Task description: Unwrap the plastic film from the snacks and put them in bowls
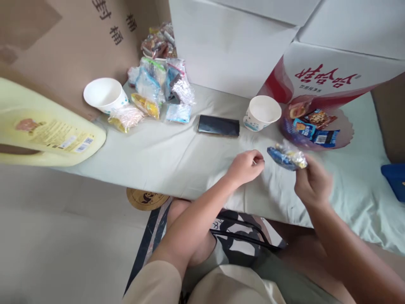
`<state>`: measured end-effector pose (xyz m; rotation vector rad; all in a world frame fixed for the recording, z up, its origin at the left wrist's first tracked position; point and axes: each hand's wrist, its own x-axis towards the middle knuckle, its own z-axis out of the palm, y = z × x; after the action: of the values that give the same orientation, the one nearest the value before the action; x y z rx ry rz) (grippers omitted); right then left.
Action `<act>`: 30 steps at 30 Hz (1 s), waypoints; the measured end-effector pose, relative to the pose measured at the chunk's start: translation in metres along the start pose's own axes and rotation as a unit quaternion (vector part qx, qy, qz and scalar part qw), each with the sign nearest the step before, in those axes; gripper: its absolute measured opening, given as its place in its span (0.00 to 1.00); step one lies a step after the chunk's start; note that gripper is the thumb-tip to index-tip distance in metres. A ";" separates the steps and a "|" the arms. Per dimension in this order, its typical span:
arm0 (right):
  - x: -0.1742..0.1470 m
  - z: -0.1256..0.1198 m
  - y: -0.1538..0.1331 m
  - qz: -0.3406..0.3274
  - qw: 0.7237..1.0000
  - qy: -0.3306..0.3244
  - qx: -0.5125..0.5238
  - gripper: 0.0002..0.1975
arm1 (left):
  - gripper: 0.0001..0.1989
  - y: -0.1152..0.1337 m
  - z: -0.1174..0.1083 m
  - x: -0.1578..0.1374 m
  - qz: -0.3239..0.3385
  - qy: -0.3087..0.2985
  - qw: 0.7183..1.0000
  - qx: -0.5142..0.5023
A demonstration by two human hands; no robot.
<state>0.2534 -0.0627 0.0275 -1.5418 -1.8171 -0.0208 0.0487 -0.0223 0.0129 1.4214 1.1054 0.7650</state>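
Observation:
Raised above the cloth at the right, my right hand (313,181) is closed on a blue snack packet (281,159) with a shiny, partly clear wrapper; it is slightly blurred. My left hand (247,166) hovers just left of the packet, apart from it. Its thumb and fingers are pinched together, and I cannot make out what is between them. Behind the hands stands a white paper cup (262,113). Beside that cup, a translucent purple bowl (346,131) with a scalloped rim holds several wrapped snacks (318,126).
A dark phone (218,126) lies on the pale cloth (177,156). Left of it are another white paper cup (106,96) and a pile of wrapped snacks (155,84). A big yellow bottle (53,126) leans in at the left. Cardboard boxes (228,46) line the back.

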 end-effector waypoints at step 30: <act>-0.024 0.001 0.073 0.024 0.987 -0.138 0.083 0.19 | 0.38 -0.055 0.007 0.027 0.117 0.121 0.983 -0.079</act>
<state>0.3154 -0.0618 -0.0176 -1.5278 -1.9379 0.3755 0.0533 -0.0033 -0.0455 1.3604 1.0445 1.1944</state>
